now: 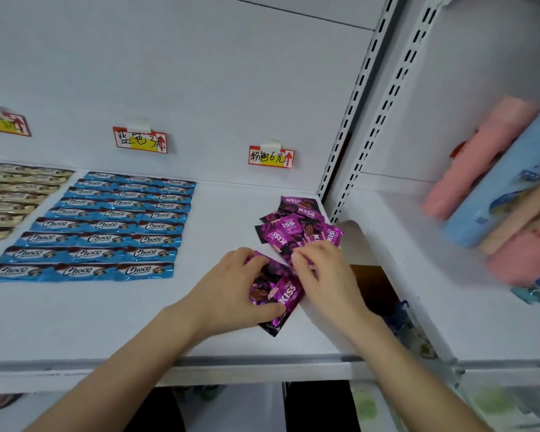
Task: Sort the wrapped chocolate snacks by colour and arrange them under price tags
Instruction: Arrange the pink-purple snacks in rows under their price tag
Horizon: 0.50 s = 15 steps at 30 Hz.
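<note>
We see the left hand [243, 285] curled round a small bunch of purple packets [281, 294], thumb under their near end and fingers over the far end. The right hand [321, 275] meets it from the other side, its bent fingertips pinching the same packets at their far edge. Both hands rest low on the white shelf [138, 322]. Just beyond the fingertips lies a loose pile [296, 226] of more purple packets, and past that, on the back wall, hangs the pink tag [271, 156]. Well left of the left hand, blue bars [106, 226] lie in neat rows under the blue tag [140, 140], with gold bars [10, 198] further left.
</note>
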Each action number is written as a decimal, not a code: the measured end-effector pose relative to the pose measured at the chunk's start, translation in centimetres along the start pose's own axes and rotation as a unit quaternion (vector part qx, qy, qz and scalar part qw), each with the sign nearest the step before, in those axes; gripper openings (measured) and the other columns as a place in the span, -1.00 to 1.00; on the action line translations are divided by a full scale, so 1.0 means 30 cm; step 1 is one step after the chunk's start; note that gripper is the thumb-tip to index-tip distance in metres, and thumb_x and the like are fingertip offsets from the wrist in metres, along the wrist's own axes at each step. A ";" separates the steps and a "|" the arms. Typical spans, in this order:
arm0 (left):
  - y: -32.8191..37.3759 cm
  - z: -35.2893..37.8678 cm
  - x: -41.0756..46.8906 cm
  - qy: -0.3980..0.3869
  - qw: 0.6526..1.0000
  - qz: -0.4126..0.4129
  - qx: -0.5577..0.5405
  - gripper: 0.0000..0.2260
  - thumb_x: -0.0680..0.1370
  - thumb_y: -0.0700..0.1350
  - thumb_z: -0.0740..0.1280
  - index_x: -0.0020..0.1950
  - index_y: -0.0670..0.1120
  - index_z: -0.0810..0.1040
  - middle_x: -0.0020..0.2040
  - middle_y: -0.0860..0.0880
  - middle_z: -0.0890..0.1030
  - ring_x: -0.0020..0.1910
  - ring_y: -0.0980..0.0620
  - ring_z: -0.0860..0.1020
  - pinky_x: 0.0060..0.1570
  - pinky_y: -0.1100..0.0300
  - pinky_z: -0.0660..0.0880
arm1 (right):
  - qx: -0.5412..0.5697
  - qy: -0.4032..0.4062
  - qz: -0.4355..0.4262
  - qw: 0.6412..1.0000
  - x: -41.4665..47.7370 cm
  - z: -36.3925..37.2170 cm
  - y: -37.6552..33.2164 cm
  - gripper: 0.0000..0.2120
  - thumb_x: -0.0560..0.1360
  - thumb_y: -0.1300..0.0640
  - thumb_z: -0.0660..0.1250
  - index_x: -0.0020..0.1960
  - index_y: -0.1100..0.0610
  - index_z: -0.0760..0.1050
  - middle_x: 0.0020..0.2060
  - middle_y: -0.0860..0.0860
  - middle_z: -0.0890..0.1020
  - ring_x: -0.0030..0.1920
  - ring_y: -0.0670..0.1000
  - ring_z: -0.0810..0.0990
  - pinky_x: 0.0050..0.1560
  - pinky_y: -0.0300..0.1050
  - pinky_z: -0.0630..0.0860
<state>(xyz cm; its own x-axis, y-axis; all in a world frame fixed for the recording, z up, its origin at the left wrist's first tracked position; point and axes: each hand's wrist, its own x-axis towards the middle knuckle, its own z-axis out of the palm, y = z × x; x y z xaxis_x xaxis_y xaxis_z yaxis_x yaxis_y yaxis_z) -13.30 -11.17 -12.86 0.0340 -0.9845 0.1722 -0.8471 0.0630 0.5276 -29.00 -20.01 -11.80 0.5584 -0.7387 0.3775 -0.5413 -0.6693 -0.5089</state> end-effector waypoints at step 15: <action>0.006 -0.013 -0.012 -0.027 0.991 0.015 0.130 -0.19 0.28 0.47 -0.12 0.43 0.14 0.30 0.42 0.05 0.32 0.39 0.08 0.22 0.35 0.25 0.10 | -0.086 -0.173 0.083 0.978 0.351 0.084 0.193 -0.45 0.53 -0.30 -0.02 0.44 -0.08 0.23 0.47 0.01 0.22 0.47 0.01 0.13 0.42 0.06 0.10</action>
<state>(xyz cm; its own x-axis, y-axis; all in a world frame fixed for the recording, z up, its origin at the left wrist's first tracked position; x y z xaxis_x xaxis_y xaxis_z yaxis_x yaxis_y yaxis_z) -13.26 -10.75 -12.49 -0.0148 -0.9906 0.1359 -0.9554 0.0541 0.2903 -24.67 -31.46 -12.74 0.6172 -0.7868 0.0004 -0.7235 -0.5677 -0.3927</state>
